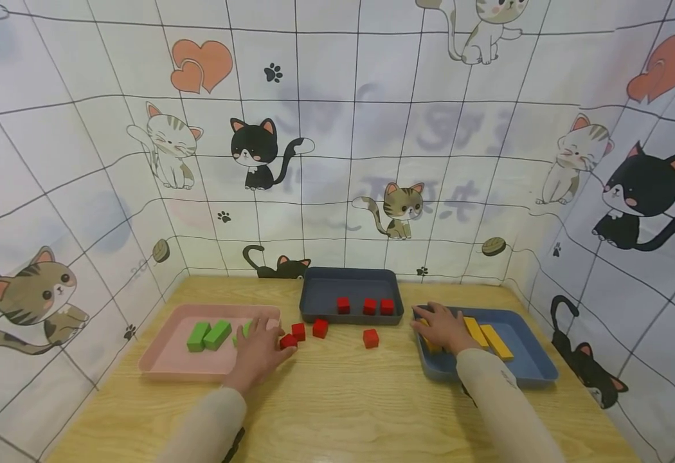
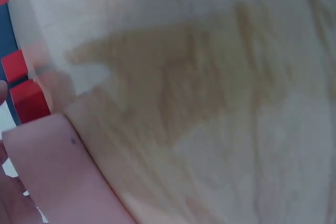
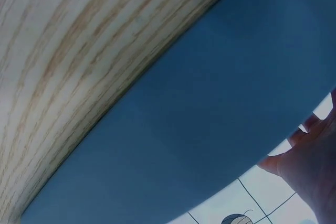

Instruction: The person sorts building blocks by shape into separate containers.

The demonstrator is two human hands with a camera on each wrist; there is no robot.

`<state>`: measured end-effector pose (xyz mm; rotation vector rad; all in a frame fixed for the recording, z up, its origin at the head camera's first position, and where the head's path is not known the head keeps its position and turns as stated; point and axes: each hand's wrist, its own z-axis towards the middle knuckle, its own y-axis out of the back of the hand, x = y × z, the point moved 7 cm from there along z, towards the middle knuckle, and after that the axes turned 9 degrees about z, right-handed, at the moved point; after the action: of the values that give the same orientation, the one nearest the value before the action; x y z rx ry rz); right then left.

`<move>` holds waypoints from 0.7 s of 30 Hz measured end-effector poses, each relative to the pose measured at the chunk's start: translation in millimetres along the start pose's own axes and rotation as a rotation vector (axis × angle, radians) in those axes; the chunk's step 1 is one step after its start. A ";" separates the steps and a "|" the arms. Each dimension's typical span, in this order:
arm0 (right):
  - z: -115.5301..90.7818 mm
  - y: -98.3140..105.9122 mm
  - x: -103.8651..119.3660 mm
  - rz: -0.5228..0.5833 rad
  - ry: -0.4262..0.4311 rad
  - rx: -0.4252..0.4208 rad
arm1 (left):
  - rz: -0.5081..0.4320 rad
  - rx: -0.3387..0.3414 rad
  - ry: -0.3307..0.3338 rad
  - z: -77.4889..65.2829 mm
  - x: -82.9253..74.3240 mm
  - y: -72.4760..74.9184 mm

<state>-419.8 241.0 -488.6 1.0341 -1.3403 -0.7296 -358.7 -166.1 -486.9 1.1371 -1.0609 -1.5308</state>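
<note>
In the head view my left hand (image 1: pixel 258 347) hovers over the right side of the pink tray (image 1: pixel 164 360), thumb spread to the right beside a red cube (image 1: pixel 288 341). A green block (image 1: pixel 247 328) shows partly behind its fingers; two more green blocks (image 1: pixel 218 335) lie left of it. My right hand (image 1: pixel 446 326) reaches over the left rim of the blue tray (image 1: pixel 531 360) with its fingers spread. Beneath it a yellow block (image 1: pixel 432 346) is partly covered, and two yellow blocks (image 1: pixel 496 342) lie to its right. Tray walls hide the fingertips in the wrist views.
A dark grey tray (image 1: pixel 349 283) with three red cubes (image 1: pixel 369 307) stands at the back centre. Several red cubes lie on the wooden table (image 1: pixel 337 399) before it, one (image 1: pixel 371 338) apart to the right. A cat-print cloth (image 1: pixel 337 148) surrounds the table on three sides.
</note>
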 end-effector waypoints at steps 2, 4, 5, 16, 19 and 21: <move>0.2 -0.4 -1.2 0.001 -0.007 0.003 | 0.006 -0.020 0.010 -0.2 -2.6 -0.5; 0.2 -0.4 -1.1 0.000 -0.005 0.006 | 0.013 -0.030 0.024 -0.6 -4.7 -0.6; 0.2 -0.3 -0.8 0.001 -0.004 0.007 | 0.016 -0.033 0.030 -0.8 -5.5 -0.7; 0.6 0.4 -1.8 -0.008 0.005 0.003 | -0.064 -0.052 0.054 0.8 -10.1 -1.5; 1.4 -0.1 -2.4 -0.012 0.006 0.004 | -0.120 -0.063 0.068 1.7 -9.6 -1.1; 1.6 -0.1 -2.3 -0.010 0.004 0.005 | -0.150 -0.080 0.073 2.9 -10.0 0.1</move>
<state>-421.6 242.8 -489.8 1.0458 -1.3353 -0.7320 -360.0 -156.1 -484.4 1.2302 -0.8742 -1.6203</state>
